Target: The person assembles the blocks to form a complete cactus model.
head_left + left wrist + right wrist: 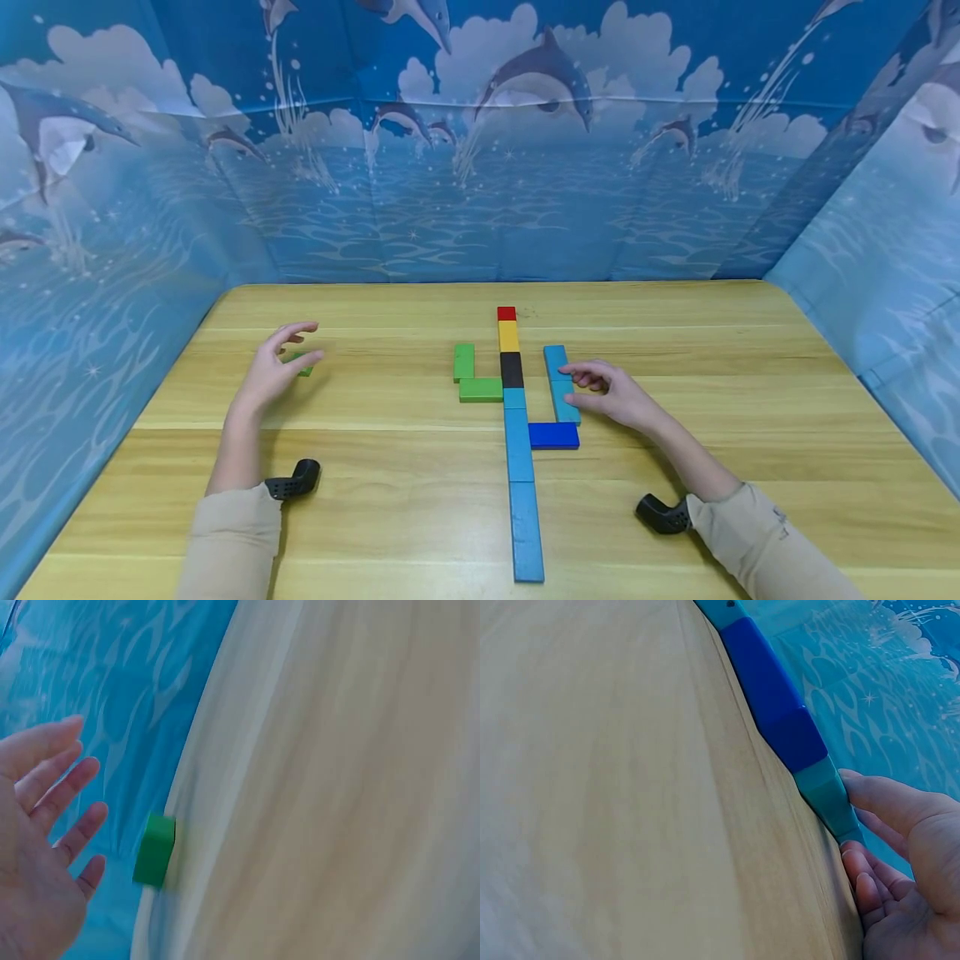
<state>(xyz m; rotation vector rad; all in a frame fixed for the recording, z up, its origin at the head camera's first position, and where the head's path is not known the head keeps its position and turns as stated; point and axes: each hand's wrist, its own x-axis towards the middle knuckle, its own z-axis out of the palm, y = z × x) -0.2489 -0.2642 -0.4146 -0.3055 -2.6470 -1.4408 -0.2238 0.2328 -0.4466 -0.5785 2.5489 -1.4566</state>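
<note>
My left hand (264, 377) is held over a small green block (303, 367) at the left of the table, its fingers spread and apart from the block. In the left wrist view this green block (155, 851) stands beyond the fingers. My right hand (611, 396) is at two light blue blocks (562, 402) set end to end. Its thumb and fingertips are loosely bent at their right side, near the joint, with a gap between them. A dark blue block (554, 436) joins this pair to the central column. In the right wrist view the fingers (866, 881) hide part of the light blue row.
The central column runs from a red block (506, 313) through a yellow block (508, 337) and a black block (512, 370) to several light blue blocks (519, 446). Two green blocks (481, 390) form an L on its left. Dolphin-printed cloth (435, 208) surrounds the wooden table (397, 517).
</note>
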